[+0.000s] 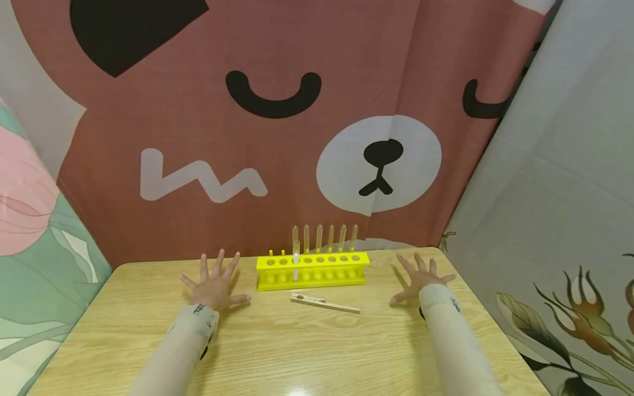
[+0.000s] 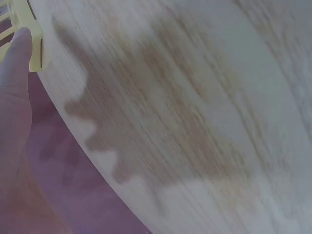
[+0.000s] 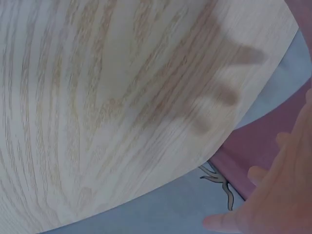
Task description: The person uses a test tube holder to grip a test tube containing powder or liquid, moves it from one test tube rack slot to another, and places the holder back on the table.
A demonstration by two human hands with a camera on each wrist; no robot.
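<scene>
My left hand [image 1: 213, 290], fingers spread wide, is at the left of the yellow test tube rack [image 1: 313, 285] and holds nothing. To the right of the rack is my right hand [image 1: 420, 279], likewise spread and holding nothing. In the rack stands one test tube [image 1: 296, 259] with something white inside. Several clear tubes [image 1: 331, 237] rise along its back row. A wooden test tube clamp [image 1: 337, 307] lies in front of the rack. The left wrist view shows the left thumb [image 2: 17, 63] with a corner of the rack behind it.
The wood-grain table [image 1: 297, 352] has rounded back corners. Right behind it hangs a brown curtain [image 1: 277, 165] with a bear's face. A pale patterned curtain [image 1: 545, 220] runs along the right, and a floral one [image 1: 29, 220] along the left.
</scene>
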